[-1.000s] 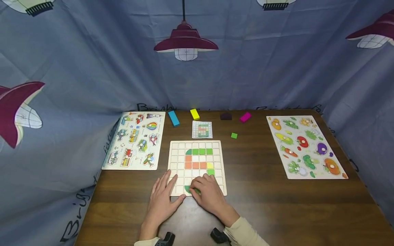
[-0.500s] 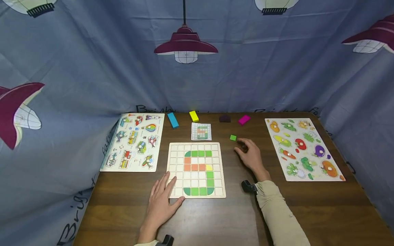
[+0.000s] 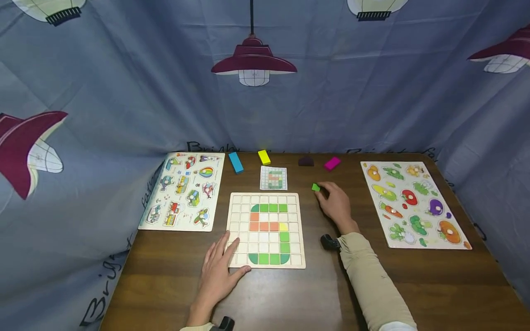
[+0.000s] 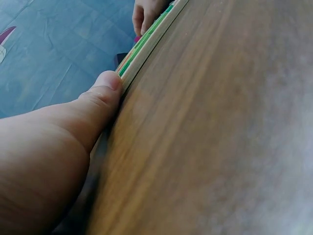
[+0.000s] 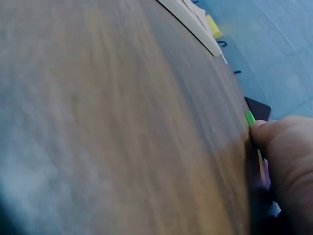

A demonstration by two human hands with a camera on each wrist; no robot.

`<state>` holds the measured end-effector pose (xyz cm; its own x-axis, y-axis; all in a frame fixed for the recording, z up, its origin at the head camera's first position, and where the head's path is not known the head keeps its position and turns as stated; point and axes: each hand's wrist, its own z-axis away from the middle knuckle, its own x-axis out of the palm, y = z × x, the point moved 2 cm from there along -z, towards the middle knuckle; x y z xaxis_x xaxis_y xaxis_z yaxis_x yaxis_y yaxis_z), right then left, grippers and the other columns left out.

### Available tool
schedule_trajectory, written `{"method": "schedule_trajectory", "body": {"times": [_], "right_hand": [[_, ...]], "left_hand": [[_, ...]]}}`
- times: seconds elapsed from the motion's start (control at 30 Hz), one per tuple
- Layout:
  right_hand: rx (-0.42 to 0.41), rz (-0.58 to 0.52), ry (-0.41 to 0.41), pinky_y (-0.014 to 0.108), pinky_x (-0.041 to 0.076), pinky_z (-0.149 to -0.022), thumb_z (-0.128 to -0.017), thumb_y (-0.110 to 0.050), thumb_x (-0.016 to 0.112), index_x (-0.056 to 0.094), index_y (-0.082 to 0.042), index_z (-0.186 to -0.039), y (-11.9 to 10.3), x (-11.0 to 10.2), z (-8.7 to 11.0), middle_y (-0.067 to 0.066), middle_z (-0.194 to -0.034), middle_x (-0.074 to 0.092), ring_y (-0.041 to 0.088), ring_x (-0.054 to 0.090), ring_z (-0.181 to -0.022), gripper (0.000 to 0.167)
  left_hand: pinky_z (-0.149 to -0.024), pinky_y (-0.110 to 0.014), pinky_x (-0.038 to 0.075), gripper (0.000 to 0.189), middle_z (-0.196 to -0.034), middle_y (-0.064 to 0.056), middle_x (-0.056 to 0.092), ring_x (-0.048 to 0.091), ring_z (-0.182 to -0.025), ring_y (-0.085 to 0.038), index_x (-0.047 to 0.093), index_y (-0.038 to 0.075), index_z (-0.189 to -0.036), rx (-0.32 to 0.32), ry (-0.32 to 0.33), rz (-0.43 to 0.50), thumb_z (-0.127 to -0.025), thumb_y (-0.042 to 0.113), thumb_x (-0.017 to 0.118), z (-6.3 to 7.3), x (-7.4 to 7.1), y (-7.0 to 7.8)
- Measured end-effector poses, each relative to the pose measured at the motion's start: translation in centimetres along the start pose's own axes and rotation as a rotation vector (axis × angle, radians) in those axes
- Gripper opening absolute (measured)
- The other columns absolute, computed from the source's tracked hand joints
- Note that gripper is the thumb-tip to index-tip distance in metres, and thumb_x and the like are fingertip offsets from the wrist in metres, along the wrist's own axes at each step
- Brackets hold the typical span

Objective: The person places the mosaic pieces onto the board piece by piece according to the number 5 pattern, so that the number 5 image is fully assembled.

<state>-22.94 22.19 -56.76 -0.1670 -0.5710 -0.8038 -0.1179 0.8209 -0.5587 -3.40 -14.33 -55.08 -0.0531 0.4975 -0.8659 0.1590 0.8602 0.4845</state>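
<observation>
A cream grid board (image 3: 293, 216) holds green, orange and yellow tiles set in a pattern, with rounded darker green pieces at some corners. My left hand (image 3: 217, 271) rests at its left front corner with the fingers spread over the edge; in the left wrist view the thumb (image 4: 100, 90) lies against the board's side. Right of the board, my right hand (image 3: 337, 205) pinches a small green square tile (image 3: 315, 187) between thumb and fingertips. The tile is tilted, and the right wrist view shows its green edge (image 5: 250, 118) just past the thumb.
A small pattern card (image 3: 273, 178) lies behind the board. Along the back edge sit blue (image 3: 236, 162), yellow (image 3: 263, 157), dark (image 3: 306, 161) and magenta (image 3: 332, 163) pieces. A vehicle puzzle (image 3: 182, 191) lies left, a vegetable puzzle (image 3: 414, 204) right.
My right hand has left the board's front row, uncovering its green tiles, and moved right and away to the loose green tile, which it now pinches. The left hand has stayed put.
</observation>
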Motion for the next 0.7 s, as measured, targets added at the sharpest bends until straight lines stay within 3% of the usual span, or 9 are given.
{"method": "schedule_trajectory", "body": {"times": [0.23, 0.6, 0.7], "right_hand": [[-0.005, -0.025, 0.11, 0.055, 0.054, -0.093, -0.094, -0.023, 0.073, 0.073, -0.009, -0.114, -0.1, 0.2, 1.1, 0.014, -0.116, 0.072, 0.037, 0.068, -0.112, 0.024], [-0.031, -0.148, 0.153, 0.047, 0.057, -0.085, -0.09, -0.018, 0.079, 0.075, -0.012, -0.111, -3.1, 0.5, 8.1, 0.008, -0.117, 0.071, 0.029, 0.069, -0.107, 0.022], [-0.116, -0.176, 0.152, 0.04, 0.056, -0.08, -0.088, -0.015, 0.081, 0.076, -0.013, -0.108, -5.1, 0.7, 9.4, 0.005, -0.114, 0.071, 0.024, 0.069, -0.103, 0.021]], "left_hand": [[-0.124, -0.05, 0.022, 0.085, -0.166, -0.01, 0.035, 0.041, -0.15, -0.03, 0.053, 0.021, -0.149, -0.014, -0.028, 0.01, -0.079, 0.061, 0.078, -0.1, 0.0, 0.1], [-0.125, -0.047, 0.02, 0.085, -0.166, -0.009, 0.034, 0.038, -0.151, -0.029, 0.052, 0.021, -0.15, -0.017, -0.027, 0.016, -0.079, 0.061, 0.078, 0.1, -0.1, 0.1], [-0.126, -0.047, 0.019, 0.085, -0.167, -0.009, 0.033, 0.037, -0.152, -0.029, 0.052, 0.021, -0.15, -0.025, -0.029, 0.013, -0.08, 0.061, 0.077, -0.1, -0.2, 0.0]]}}
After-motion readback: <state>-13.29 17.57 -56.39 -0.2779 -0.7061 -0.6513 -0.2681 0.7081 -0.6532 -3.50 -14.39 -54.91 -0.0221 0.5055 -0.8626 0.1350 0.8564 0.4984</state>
